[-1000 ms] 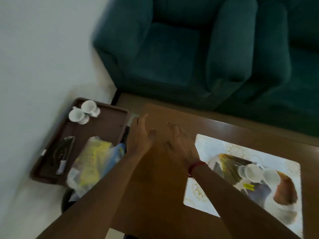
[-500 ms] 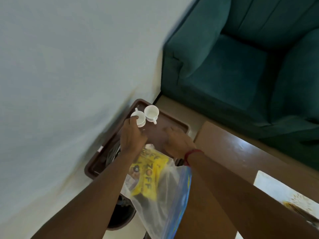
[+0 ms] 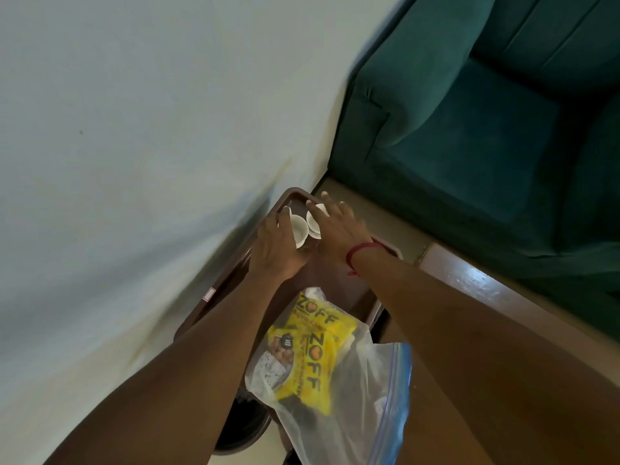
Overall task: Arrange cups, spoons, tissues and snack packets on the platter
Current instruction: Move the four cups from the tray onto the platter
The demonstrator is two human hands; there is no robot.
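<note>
We had both hands down on the brown tray [image 3: 231, 280] in the corner by the pale wall [image 3: 134, 129]. Our left hand [image 3: 276, 248] was curled round the nearer white cup [image 3: 299, 229], fingers wrapped on its left side, so that grip was closed on the cup. Just to the right of it our right hand [image 3: 337, 229], with a red thread [image 3: 357, 255] at the wrist, was spread over the second white cup [image 3: 313, 218]; the fingers lay across its rim, touching it, but whether they had truly clamped it we could not tell. The two cups stood side by side, touching or nearly so, at the far end of the tray. Behind both wrists, nearer to us, a clear zip bag [image 3: 362, 397] held yellow snack packets [image 3: 313, 347], lying partly on the tray's near end. Off to the right of the right hand sat a teal sofa [image 3: 469, 146], and a brown wooden surface [image 3: 486, 290] ran under the right forearm.
</note>
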